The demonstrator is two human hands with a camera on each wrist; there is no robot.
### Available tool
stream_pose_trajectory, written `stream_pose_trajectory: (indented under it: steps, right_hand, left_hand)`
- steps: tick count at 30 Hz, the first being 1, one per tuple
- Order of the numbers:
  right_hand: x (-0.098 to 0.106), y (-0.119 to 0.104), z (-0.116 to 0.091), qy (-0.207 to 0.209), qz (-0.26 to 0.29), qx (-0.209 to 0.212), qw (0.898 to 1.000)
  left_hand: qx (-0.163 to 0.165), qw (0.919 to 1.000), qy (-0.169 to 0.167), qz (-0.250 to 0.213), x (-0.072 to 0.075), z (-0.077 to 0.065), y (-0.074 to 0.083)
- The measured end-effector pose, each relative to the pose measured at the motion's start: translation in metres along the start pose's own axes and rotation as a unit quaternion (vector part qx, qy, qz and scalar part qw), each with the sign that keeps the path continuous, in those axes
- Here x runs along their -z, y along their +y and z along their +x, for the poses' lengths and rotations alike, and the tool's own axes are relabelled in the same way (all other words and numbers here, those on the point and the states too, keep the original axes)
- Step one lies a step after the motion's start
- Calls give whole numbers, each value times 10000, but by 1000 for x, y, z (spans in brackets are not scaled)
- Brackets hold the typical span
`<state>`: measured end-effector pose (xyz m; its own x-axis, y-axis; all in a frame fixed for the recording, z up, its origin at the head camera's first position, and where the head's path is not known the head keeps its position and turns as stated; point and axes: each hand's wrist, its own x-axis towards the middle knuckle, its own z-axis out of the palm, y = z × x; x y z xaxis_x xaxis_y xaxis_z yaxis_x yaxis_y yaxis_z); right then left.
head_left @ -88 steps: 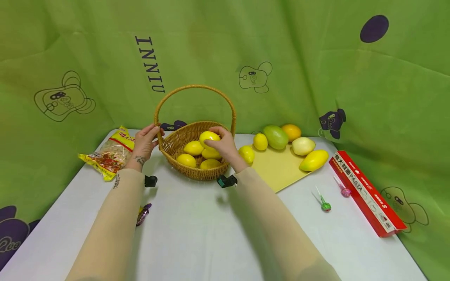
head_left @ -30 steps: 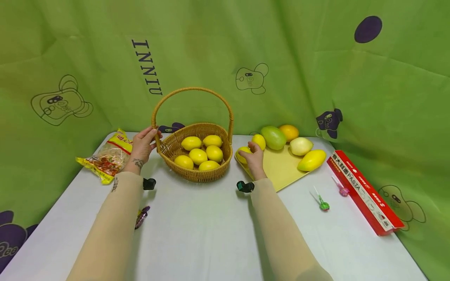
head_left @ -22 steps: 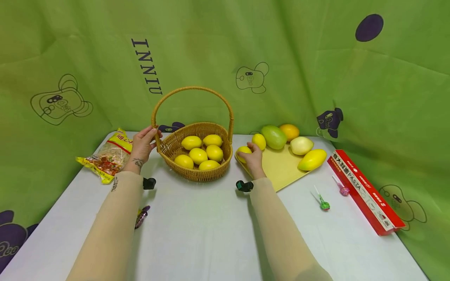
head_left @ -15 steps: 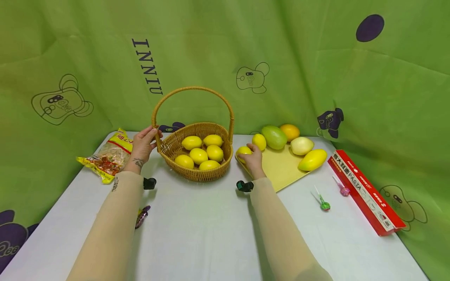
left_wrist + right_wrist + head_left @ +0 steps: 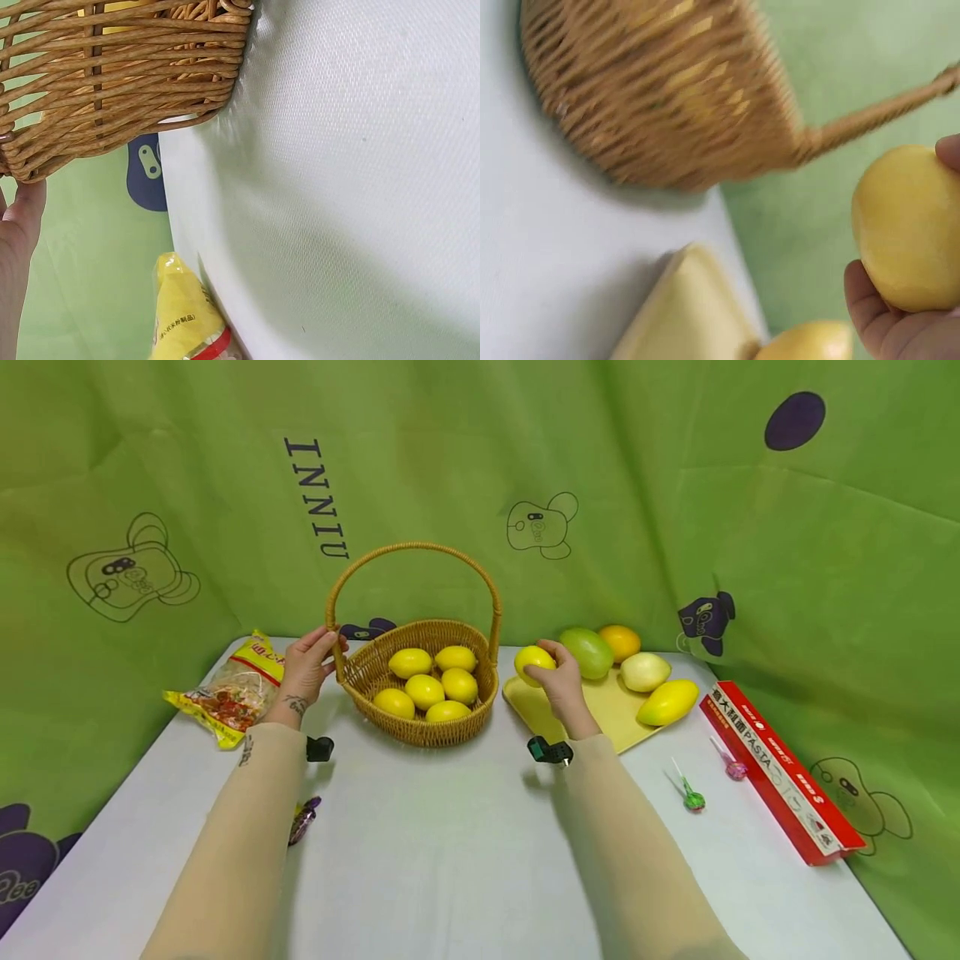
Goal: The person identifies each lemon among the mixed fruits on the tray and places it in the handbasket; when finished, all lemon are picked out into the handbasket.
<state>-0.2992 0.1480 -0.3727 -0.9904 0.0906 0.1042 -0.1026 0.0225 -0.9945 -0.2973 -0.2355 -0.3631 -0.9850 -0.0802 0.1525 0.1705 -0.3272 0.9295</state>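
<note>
My left hand (image 5: 306, 668) grips the wicker basket (image 5: 480, 714) at the left foot of its tall handle; in the left wrist view only part of the hand (image 5: 16, 240) shows below the woven side. Several lemons (image 5: 425, 692) lie inside the basket. To its right, my right hand (image 5: 566, 689) holds one lemon (image 5: 529, 663) between thumb and fingers, raised above the left corner of the yellow tray (image 5: 600, 727). The right wrist view shows this lemon (image 5: 907, 232) close up, with another lemon (image 5: 810, 343) at the tray, hidden from the head view behind the right hand.
On the tray sit a green mango (image 5: 587, 652), an orange fruit (image 5: 621, 643), a pale fruit (image 5: 646, 672) and a yellow mango (image 5: 667, 702). A red pasta box (image 5: 783, 772) and lollipops (image 5: 694, 800) lie right; a yellow food bag (image 5: 240, 689) and wrapped candy (image 5: 303, 821) left.
My right hand has released one lemon into the basket, moved right to the tray, taken hold of another lemon and lifted it. My left hand has stayed at the basket handle.
</note>
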Motion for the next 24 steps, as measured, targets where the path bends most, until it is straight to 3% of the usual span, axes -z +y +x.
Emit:
stream_pose_trajectory:
  steps: [7, 16, 24]
  right_hand:
    - [-20, -28, -13, -591, 347, 295, 9972]
    - [-79, -45, -17, -1333, 346, 438, 9895]
    - [-130, -57, -14, -1789, 344, 50, 9833]
  left_hand:
    - [-36, 10000, 20, 52, -2, -1, 1]
    - [0, 9999, -28, -122, -1, -1, 1]
    - [-8, 10000, 14, -83, -1, 0, 1]
